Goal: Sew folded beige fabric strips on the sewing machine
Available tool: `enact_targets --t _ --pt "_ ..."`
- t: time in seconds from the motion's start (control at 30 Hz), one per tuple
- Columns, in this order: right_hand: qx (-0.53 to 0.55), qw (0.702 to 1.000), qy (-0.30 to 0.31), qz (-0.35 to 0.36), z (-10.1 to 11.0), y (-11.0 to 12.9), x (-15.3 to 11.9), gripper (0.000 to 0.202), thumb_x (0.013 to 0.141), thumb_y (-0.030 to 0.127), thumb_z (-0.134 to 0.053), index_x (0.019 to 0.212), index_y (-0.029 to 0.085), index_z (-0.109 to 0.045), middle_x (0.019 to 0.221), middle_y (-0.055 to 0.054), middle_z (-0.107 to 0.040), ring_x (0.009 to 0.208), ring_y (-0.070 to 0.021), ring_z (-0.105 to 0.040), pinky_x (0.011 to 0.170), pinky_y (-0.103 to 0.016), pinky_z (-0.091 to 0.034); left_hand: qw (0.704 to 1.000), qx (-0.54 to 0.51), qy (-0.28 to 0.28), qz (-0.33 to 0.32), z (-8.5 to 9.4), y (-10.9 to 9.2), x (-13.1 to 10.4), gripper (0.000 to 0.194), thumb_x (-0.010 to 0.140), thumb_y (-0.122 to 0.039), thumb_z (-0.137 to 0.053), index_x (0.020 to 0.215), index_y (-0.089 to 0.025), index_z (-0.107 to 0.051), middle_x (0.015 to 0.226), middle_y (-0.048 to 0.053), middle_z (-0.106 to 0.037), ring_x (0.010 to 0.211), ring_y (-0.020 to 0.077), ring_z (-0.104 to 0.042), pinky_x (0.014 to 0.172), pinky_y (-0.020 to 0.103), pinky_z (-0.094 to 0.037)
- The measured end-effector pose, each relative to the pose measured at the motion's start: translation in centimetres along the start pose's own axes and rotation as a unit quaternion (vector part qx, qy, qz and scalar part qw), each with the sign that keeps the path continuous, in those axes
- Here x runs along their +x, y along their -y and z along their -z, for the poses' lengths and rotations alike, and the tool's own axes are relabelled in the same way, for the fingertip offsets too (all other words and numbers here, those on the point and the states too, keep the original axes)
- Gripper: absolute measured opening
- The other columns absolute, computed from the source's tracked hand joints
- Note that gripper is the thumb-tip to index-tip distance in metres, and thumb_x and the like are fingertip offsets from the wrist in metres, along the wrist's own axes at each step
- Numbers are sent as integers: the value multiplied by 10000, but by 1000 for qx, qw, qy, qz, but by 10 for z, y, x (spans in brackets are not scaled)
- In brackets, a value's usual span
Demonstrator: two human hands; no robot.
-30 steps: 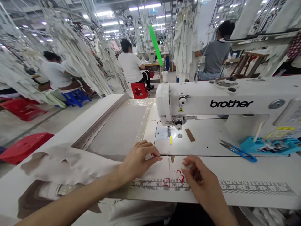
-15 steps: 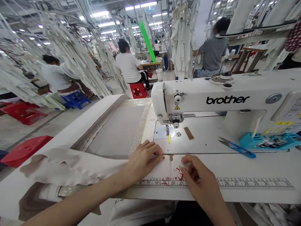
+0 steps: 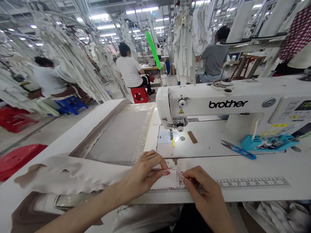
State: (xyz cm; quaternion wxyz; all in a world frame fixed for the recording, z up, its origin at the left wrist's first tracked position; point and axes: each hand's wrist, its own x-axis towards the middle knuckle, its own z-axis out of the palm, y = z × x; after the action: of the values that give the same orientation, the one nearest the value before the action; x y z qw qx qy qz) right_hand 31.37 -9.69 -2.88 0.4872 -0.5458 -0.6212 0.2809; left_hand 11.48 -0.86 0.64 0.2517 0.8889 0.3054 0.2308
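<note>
A long pale fabric strip with a wavy edge runs across the front of the white sewing table, its folded end lying over the printed ruler. My left hand is closed on the strip's upper edge near that end, thumb and forefinger pinched together. At the right end of the cloth, my right hand pinches the edge between thumb and forefinger. Red marks on the tabletop show partly around the fabric end. Behind both hands stands a Brother sewing machine, its presser foot clear of the strip.
Blue-handled thread snips lie beside a turquoise bobbin holder. A brown strip rests on the machine bed. Grey fabric under clear plastic covers the left side. Co-workers sit beyond, among hanging garments.
My right hand has moved left and closed on the strip's end. The fabric end now lies lower, nearer the table's front edge, with my left hand still on it. The view has shifted slightly.
</note>
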Motion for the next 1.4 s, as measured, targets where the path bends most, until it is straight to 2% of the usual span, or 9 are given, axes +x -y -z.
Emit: enact_targets --t 0.23,0.5,0.7,0.83,0.93,1.1,1.27,1.33,1.4 --pt "-2 1000 -19 15 -11 6 1 119 912 222 -551 827 249 -630 786 9 -604 726 -140 -587 653 -244 -463 999 -4 -22 -32 2 -3 -8 197 984 -317 -514 835 -212 -588 795 6 -661 791 181 -556 756 312 -424" --pt "11 999 -40 14 -25 10 -1 127 851 162 -550 766 255 -567 759 23 -565 753 -159 -543 688 -262 -430 997 3 -38 -70 1 -4 -14 116 978 -232 -534 870 -214 -573 857 -5 -673 847 176 -549 799 314 -396" --pt "114 985 -103 -76 -49 14 -7 77 800 228 -585 795 253 -658 725 22 -612 694 -161 -562 660 -254 -455 989 40 -99 -104 2 -5 -17 119 974 -224 -536 860 -208 -564 835 10 -666 818 170 -574 770 311 -430" --pt "254 944 -125 -170 -56 19 -12 122 847 325 -604 822 220 -660 699 22 -667 641 -138 -602 605 -224 -467 951 153 -205 -174 -1 -15 -34 41 961 -223 -558 976 -207 -593 968 54 -687 931 185 -610 968 391 -428" --pt "339 910 -127 -204 -58 23 -12 166 801 362 -679 862 209 -664 636 36 -654 568 -116 -565 545 -206 -450 913 209 -252 -243 -11 -21 -46 129 947 -330 -593 976 -211 -635 932 42 -712 916 187 -623 1050 427 -374" --pt "349 892 -197 -207 -62 35 -10 170 741 333 -733 861 216 -762 729 -3 -708 701 -161 -636 718 -276 -513 934 142 -255 -205 -18 -14 -47 147 931 -100 -535 932 -178 -659 824 27 -693 810 160 -612 911 353 -431" --pt "224 937 -246 -102 -62 36 -16 52 783 271 -685 759 226 -700 824 -4 -627 762 -141 -592 637 -208 -475 955 62 -204 -205 -1 -12 -53 213 898 -59 -500 980 -193 -644 1005 63 -692 987 191 -621 1030 399 -400" --pt "188 946 -243 -103 -65 35 -21 75 819 293 -662 809 220 -677 838 -7 -637 764 -139 -599 664 -206 -487 970 -9 -186 -155 4 -19 -55 175 919 -90 -470 970 -194 -602 1011 65 -689 976 186 -633 1002 377 -441" --pt "172 946 -249 -115 -72 36 -26 119 839 326 -652 863 211 -670 840 -15 -671 761 -144 -615 710 -220 -502 977 -88 -186 -62 4 -28 -51 130 948 -138 -452 907 -201 -558 846 23 -666 772 141 -629 776 266 -517"
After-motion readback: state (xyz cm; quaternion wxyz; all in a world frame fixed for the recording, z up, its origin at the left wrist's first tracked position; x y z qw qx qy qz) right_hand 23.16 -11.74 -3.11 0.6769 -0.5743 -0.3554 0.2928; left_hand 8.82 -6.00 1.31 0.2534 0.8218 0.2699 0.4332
